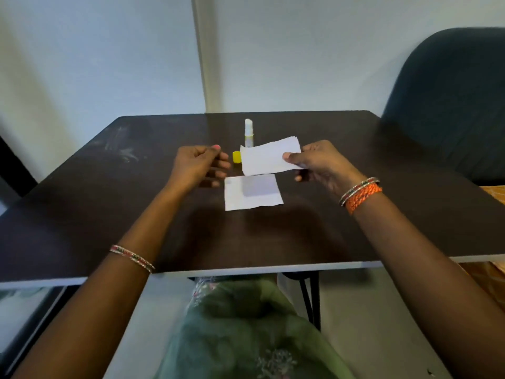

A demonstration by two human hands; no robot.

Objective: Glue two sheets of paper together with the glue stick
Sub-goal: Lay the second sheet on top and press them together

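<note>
One white sheet of paper [252, 193] lies flat on the dark table [109, 203]. My right hand [319, 165] pinches the right edge of a second white sheet [269, 157] and holds it in the air above and behind the first. My left hand [199, 165] hovers to the left of both sheets with loosely curled fingers and holds nothing. Behind the sheets the glue stick [249, 132] stands upright with its cap off. Its yellow cap [236, 157] lies on the table beside the raised sheet.
A dark chair [448, 105] stands at the table's far right corner. The wall runs close behind the table's back edge. Orange patterned cloth [494, 192] shows at the right, past the table's edge.
</note>
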